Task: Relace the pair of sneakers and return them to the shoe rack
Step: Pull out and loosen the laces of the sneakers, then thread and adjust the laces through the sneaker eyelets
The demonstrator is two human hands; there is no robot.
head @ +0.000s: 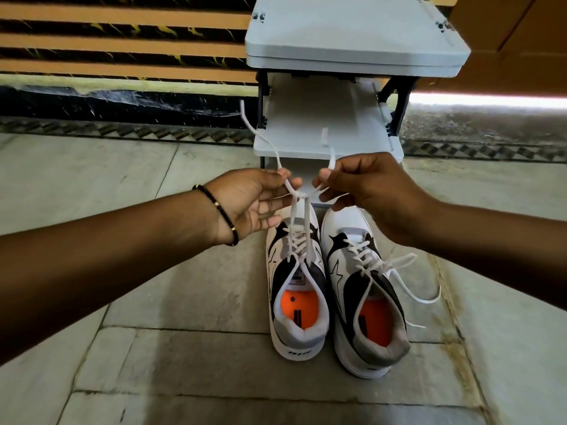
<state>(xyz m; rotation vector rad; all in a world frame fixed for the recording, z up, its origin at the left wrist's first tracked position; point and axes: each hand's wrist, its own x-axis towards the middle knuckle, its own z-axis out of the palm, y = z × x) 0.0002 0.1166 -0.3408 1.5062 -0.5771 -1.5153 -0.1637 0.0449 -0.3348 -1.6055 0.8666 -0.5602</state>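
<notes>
Both hands — left hand [254, 204], right hand [365, 191] — pinch the lace [299, 194] ends of the left sneaker [294, 289], crossed for a knot; the right sneaker [365, 296] waits beside it, before the shoe rack [325, 130].

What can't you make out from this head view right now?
- Left sneaker toe: covered by the left hand.
- Right sneaker toe: behind the right hand.
- Shoe rack top: cut off by the upper frame edge.
- Heel lettering: too small.
</notes>
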